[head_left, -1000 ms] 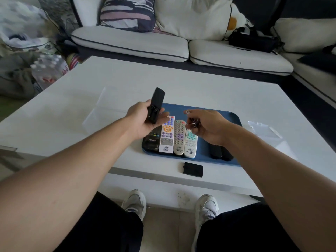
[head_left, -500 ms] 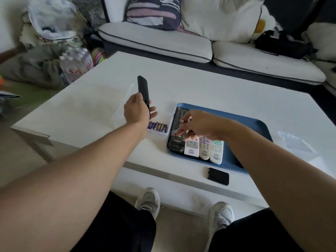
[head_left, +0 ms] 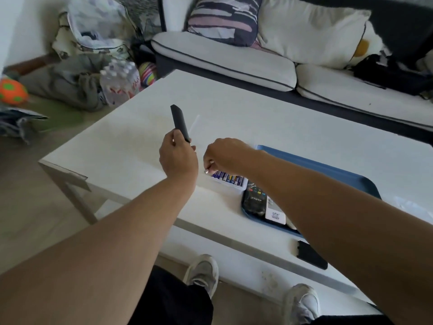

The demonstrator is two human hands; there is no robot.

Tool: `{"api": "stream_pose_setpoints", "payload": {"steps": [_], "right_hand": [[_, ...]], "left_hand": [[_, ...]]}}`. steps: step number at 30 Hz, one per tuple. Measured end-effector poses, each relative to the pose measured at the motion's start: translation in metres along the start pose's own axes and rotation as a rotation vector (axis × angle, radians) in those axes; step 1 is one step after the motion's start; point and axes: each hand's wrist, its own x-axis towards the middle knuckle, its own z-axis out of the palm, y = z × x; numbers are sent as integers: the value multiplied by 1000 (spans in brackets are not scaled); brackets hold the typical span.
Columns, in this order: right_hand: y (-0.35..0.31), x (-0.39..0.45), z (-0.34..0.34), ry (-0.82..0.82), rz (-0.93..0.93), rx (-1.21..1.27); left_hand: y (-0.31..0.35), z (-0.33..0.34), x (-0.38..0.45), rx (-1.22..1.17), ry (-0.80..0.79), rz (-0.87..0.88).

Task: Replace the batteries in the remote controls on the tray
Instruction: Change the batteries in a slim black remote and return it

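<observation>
My left hand (head_left: 178, 156) grips a slim black remote (head_left: 180, 122) upright above the white table, left of the tray. My right hand (head_left: 223, 156) reaches down over a small white box of batteries (head_left: 228, 178) beside the tray, its fingertips pinching a small silver-tipped battery (head_left: 208, 170) at the box's left end. The blue tray (head_left: 328, 168) lies at the right with a black remote (head_left: 254, 199) and a white remote (head_left: 276, 213) on it; my right forearm hides the others. A black battery cover (head_left: 310, 254) lies near the table's front edge.
The white coffee table (head_left: 234, 113) fills the middle, a clear plastic sheet (head_left: 414, 205) at its right. A sofa with cushions stands behind. Bags, a pack of water bottles (head_left: 119, 79) and balls crowd the floor at the left. My feet sit under the table's front edge.
The view swung left. My right hand moved from over the tray's remotes to the battery box. My left hand kept the black remote and drifted left, away from the tray.
</observation>
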Motion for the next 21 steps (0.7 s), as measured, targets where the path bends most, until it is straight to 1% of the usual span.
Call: {"api": "stream_pose_setpoints", "payload": {"steps": [2, 4, 7, 11, 16, 21], "right_hand": [[-3, 8, 3, -13, -20, -104], [-5, 12, 4, -44, -9, -138], [-7, 15, 5, -92, 42, -95], [-7, 16, 2, -117, 44, -104], [-6, 19, -2, -149, 12, 12], [-12, 25, 4, -102, -19, 61]], "left_hand": [[-1, -2, 3, -10, -2, -4], [-1, -2, 3, -15, 6, -8], [0, -4, 4, -24, 14, -14], [2, -4, 3, -18, 19, -9], [4, -6, 3, -15, 54, 26], [8, -10, 5, -53, 117, 29]]}}
